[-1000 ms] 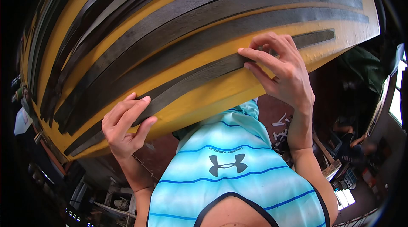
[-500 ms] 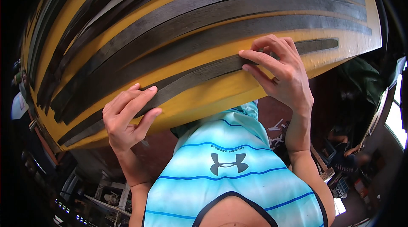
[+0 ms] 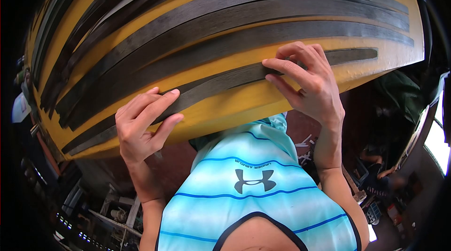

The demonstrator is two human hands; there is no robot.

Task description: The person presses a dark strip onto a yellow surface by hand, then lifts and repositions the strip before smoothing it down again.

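A long dark strip (image 3: 221,82) lies along the near edge of a yellow table (image 3: 235,105). My left hand (image 3: 141,126) pinches the strip's left part, with fingers on top and the thumb below at the table's edge. My right hand (image 3: 307,84) presses its fingertips on the same strip further right, where it meets another short dark strip (image 3: 352,55). Several more long dark strips (image 3: 225,20) lie side by side across the table behind.
My light blue striped shirt (image 3: 253,190) fills the lower middle. Under the table the floor holds white scraps (image 3: 307,140) and clutter at the lower left (image 3: 112,213). Another person sits low at the right (image 3: 380,176).
The view has drifted down a little, and both hands have slid slightly right along the near strip, keeping their hold on it.
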